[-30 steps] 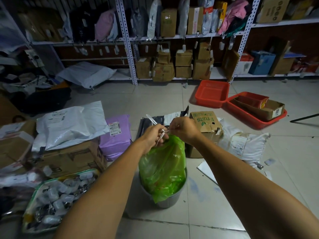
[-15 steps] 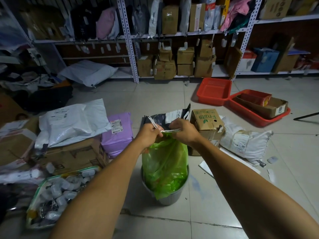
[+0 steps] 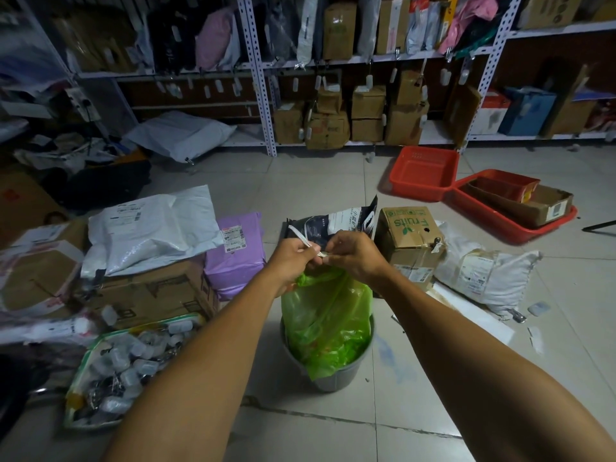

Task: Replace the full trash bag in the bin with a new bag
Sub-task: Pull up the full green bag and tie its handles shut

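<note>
A full green trash bag (image 3: 325, 320) stands in a small grey bin (image 3: 336, 378) on the tiled floor. Its neck is gathered upward above the rim. My left hand (image 3: 293, 258) and my right hand (image 3: 353, 255) meet at the top of the bag. Both pinch the white drawstring (image 3: 301, 236), one end of which sticks up to the left of my left hand. The bag's lower part spills over the bin's front edge.
Cardboard boxes and white and purple parcels (image 3: 233, 251) lie left of the bin. A tray of small bottles (image 3: 126, 365) sits at near left. A "Fruits" box (image 3: 411, 241) and a white sack (image 3: 483, 275) are right. Red baskets (image 3: 423, 176) and shelving stand behind.
The hands have drawn closer together over the bag's neck and work the drawstring. The bag top has bunched tighter. The view has shifted slightly.
</note>
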Demonstrator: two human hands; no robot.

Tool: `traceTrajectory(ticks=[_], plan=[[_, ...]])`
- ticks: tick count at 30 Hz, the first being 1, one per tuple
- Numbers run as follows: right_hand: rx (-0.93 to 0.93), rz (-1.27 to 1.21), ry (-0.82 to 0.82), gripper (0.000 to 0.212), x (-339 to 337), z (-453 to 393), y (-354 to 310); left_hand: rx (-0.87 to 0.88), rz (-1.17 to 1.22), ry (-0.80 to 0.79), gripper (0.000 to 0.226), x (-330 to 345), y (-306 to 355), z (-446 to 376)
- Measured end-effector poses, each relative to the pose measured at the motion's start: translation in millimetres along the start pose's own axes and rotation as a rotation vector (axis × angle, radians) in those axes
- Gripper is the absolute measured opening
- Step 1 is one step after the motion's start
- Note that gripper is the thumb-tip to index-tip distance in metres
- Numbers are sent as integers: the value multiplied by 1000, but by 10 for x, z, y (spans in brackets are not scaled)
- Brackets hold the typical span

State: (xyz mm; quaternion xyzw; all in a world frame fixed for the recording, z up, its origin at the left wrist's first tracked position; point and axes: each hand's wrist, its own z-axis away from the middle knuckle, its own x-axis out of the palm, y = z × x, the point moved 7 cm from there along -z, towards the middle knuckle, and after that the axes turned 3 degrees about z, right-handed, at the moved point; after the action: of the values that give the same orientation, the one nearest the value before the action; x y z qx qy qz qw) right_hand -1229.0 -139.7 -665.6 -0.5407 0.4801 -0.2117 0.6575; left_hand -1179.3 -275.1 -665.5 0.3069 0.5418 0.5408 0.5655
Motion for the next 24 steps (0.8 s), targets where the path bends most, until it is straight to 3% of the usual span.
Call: traceTrajectory(ticks=[3,6,10,12,15,18,20,24], plan=[[21,31,87,3,-52,2,3,6,-34,23,22,-37,7,24],[-5,260,181,11,-128,2,-54,2,-84,-2,32,-65,-42,55],[-99,536,110,20,-26,-26,-108,132,-179,8,6,-91,40,35],[-75,570,73,21,-13,-28,-69,144,-229,9,18,-97,53,6],[-20,531,-1,21,-18,-17,-44,137,-316,42,28,-81,54,9],[69,295,-49,21,-4,-7,-12,150,-316,14,26,56,69,24],[104,140,5,20,-59,-8,19,126,-256,-32,22,132,68,50],[99,79,157,7,-259,11,108,165,-245,-38,25,63,78,59]])
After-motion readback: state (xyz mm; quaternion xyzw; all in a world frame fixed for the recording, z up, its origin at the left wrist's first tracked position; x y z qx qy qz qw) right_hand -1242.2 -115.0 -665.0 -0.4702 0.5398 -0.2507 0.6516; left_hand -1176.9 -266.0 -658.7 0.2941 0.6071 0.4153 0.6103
